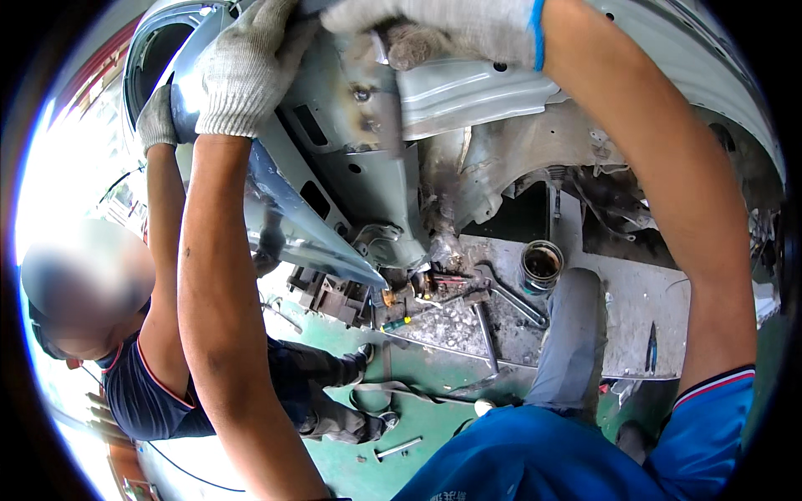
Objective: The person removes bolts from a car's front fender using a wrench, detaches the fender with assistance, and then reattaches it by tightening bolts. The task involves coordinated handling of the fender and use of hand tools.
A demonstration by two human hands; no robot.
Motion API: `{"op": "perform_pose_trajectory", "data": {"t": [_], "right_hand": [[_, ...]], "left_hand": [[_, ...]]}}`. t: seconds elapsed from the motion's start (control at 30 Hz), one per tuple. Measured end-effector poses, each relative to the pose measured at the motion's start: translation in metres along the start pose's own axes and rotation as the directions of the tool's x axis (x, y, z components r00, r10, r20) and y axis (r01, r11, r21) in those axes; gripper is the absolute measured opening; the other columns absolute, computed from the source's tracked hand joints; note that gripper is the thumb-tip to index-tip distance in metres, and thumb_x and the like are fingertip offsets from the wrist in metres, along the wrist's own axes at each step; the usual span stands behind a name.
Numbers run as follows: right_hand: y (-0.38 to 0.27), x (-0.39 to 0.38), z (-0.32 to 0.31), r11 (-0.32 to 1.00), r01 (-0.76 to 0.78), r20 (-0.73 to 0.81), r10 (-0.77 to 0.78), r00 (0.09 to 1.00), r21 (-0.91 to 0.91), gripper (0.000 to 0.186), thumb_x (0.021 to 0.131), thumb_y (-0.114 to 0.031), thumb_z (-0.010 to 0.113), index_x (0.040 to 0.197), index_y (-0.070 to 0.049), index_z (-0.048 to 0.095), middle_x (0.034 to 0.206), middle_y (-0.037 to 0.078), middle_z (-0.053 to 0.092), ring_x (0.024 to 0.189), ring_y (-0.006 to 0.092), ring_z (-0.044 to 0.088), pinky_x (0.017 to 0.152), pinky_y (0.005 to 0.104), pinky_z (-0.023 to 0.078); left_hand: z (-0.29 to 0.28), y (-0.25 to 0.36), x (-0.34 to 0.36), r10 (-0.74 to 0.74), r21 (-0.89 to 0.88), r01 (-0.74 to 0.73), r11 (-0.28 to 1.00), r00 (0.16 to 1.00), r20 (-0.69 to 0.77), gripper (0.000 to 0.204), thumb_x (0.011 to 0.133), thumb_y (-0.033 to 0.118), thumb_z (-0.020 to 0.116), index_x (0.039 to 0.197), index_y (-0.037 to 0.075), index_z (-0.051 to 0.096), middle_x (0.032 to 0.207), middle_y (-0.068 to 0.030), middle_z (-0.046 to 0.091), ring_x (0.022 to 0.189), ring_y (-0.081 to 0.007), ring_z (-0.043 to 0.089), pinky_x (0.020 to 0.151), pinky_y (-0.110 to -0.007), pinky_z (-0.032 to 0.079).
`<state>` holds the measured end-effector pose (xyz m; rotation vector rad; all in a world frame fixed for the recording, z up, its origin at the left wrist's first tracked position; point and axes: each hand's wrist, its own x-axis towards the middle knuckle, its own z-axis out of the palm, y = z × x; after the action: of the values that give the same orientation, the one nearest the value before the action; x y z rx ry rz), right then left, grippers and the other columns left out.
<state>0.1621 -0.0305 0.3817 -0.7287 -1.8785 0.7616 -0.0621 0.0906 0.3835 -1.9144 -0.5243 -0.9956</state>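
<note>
At the top edge my left hand [241,73], in a knitted grey-white glove, is closed beside the blue-grey car panel [288,213]; its fingertips run out of view. My right hand [455,32], in a similar glove with a blue cuff, reaches across the grey car body and is closed too. A dark piece [311,7] shows between the two hands, cut off by the frame. Under the right hand's soiled, blurred fingers is a small bright metal edge [380,48]. Scorched, bare-metal patches [361,93] mark the body below. What either hand grips cannot be made out.
A co-worker's gloved hand [157,119] holds the panel on the left. Below, a worn board [631,334] carries a hammer [484,334], a large wrench [514,299], a dark-filled can [541,265] and pliers [651,346]. A strap [393,387] and another hammer [398,449] lie on the green floor.
</note>
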Motion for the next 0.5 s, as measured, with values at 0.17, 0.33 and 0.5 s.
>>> {"op": "perform_pose_trajectory", "data": {"t": [0.17, 0.33, 0.5], "right_hand": [[-0.014, -0.004, -0.001, 0.993, 0.022, 0.098, -0.011, 0.995, -0.119, 0.015, 0.094, -0.011, 0.062, 0.107, -0.003, 0.064, 0.081, 0.010, 0.066, 0.072, 0.0192, 0.063, 0.063, 0.0323, 0.051], [-0.002, 0.006, 0.005, 0.943, 0.153, -0.008, -0.162, 0.987, -0.296, 0.018, 0.091, -0.014, 0.064, 0.104, -0.002, 0.065, 0.087, 0.014, 0.070, 0.072, 0.0235, 0.064, 0.069, 0.0352, 0.054], [-0.023, -0.010, -0.003, 0.994, -0.043, 0.031, 0.046, 0.998, -0.096, 0.017, 0.092, -0.015, 0.062, 0.104, -0.003, 0.068, 0.087, 0.010, 0.069, 0.074, 0.0232, 0.064, 0.071, 0.0354, 0.055]], "left_hand": [[0.001, -0.012, -0.002, -0.017, 0.052, 0.017, 0.999, 1.000, 0.005, 0.041, 0.098, 0.040, 0.064, 0.130, 0.016, 0.066, 0.118, -0.0140, 0.072, 0.103, -0.0357, 0.072, 0.088, -0.045, 0.056], [-0.007, -0.012, -0.006, -0.008, 0.046, 0.005, 0.999, 0.997, 0.076, 0.045, 0.098, 0.041, 0.064, 0.134, 0.014, 0.064, 0.120, -0.0140, 0.071, 0.107, -0.0362, 0.070, 0.089, -0.045, 0.056], [-0.010, -0.008, 0.001, -0.022, 0.058, 0.019, 0.998, 0.998, 0.055, 0.041, 0.097, 0.039, 0.065, 0.130, 0.015, 0.065, 0.118, -0.0153, 0.071, 0.105, -0.0384, 0.070, 0.089, -0.045, 0.056]]}}
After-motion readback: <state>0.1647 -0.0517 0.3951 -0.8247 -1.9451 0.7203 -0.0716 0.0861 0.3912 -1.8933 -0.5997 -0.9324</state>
